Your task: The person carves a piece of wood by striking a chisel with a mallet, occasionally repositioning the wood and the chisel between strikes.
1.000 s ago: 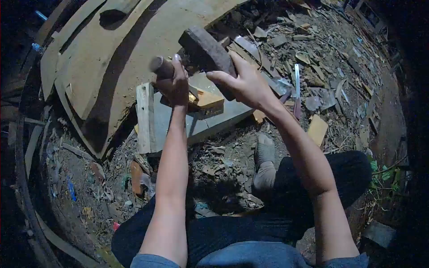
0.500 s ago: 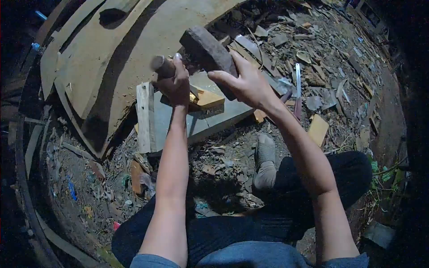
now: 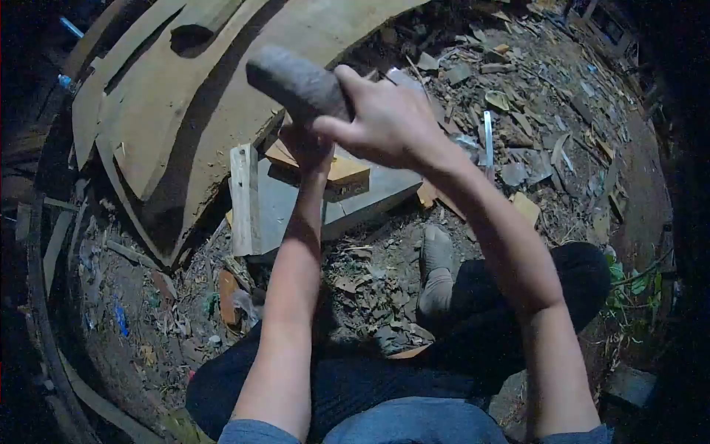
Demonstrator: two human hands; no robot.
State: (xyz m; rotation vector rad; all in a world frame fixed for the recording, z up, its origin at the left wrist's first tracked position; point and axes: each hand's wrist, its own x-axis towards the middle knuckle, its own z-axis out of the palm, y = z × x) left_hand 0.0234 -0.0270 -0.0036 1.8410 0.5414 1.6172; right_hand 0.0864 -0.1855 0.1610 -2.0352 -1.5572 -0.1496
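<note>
My right hand is wrapped round one end of a thick, dark wooden block, held up slantwise above the workpiece. Below it my left hand is closed round the upright handle of a chisel, which the block now hides from view. A small yellowish piece of wood lies under my left hand, on a flat grey slab. Where the chisel's tip meets the wood is covered by my hand.
A pale upright plank borders the slab on the left. Large curved wooden boards lie beyond it. Wood scraps and chips cover the ground at right, with a saw-like metal strip among them. My foot rests near the slab.
The wooden block has moved left and over my left hand, covering the round chisel handle that showed before. My left hand stays closed near the same spot.
</note>
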